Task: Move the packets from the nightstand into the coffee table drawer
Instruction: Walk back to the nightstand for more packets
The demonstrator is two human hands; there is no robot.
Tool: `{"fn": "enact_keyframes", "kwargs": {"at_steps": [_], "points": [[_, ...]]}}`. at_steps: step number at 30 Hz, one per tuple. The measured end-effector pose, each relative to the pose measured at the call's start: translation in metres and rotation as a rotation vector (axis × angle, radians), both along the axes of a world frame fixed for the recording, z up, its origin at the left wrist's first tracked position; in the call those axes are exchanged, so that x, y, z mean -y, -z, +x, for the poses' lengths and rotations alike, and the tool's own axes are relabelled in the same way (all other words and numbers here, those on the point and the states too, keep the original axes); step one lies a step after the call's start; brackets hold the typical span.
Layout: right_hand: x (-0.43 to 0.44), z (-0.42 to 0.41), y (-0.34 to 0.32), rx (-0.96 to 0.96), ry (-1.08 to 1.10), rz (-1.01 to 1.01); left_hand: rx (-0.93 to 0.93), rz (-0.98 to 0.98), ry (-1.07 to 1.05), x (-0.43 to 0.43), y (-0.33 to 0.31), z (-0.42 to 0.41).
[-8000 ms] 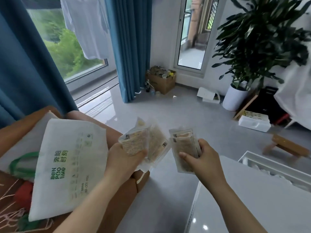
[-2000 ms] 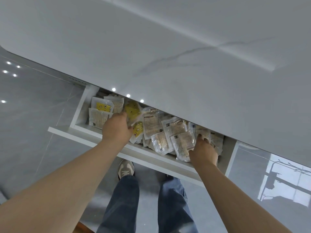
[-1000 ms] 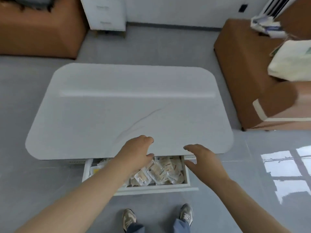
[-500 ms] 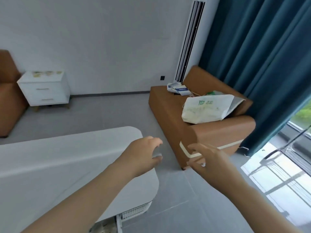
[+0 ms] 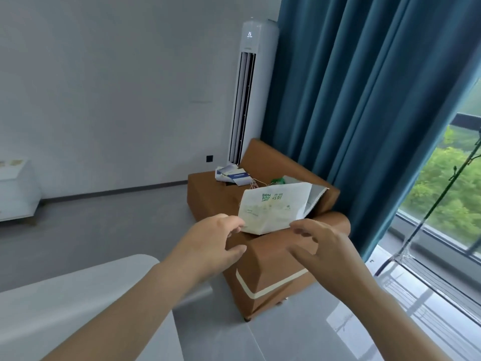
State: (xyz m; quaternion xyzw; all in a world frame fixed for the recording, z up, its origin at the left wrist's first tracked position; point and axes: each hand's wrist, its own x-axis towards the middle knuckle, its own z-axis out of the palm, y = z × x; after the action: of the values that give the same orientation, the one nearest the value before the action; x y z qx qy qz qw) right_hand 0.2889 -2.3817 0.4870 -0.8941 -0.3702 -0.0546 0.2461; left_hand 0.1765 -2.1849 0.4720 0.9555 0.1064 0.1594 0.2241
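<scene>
Nearest to me, both my hands are raised in mid-air and carry nothing. My left hand [image 5: 213, 246] has its fingers loosely curled with a gap between thumb and fingers; my right hand [image 5: 321, 243] is spread the same way, palm turned inward. Under my left forearm lies the white top of the coffee table [image 5: 78, 303]; its drawer is out of my view, so I cannot tell what is in it.

Just past my hands stands the brown sofa [image 5: 270, 277]. A white bag [image 5: 273, 209] with green lettering lies tilted on its arm, its mouth towards the curtain; I cannot see inside it. Further along the seat sits a small heap of papers [image 5: 233, 175].

At the far left edge is the white nightstand [image 5: 15, 194], with pale, blurred packets [image 5: 10, 163] on its top. Against the far wall stands a tall air conditioner [image 5: 247, 95], beside the blue curtain [image 5: 364, 100].
</scene>
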Motion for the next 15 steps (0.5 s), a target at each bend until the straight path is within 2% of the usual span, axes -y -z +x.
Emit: {"fn": "enact_keyframes", "kwargs": {"at_steps": [9, 15], "points": [[-0.083, 0.138, -0.024, -0.007, 0.016, 0.145, 0.081, -0.073, -0.026, -0.076, -0.022, 0.136], [-0.139, 0.240, -0.017, -0.035, -0.067, 0.167, 0.082, -0.034, -0.064, -0.120, -0.018, 0.226]]}}
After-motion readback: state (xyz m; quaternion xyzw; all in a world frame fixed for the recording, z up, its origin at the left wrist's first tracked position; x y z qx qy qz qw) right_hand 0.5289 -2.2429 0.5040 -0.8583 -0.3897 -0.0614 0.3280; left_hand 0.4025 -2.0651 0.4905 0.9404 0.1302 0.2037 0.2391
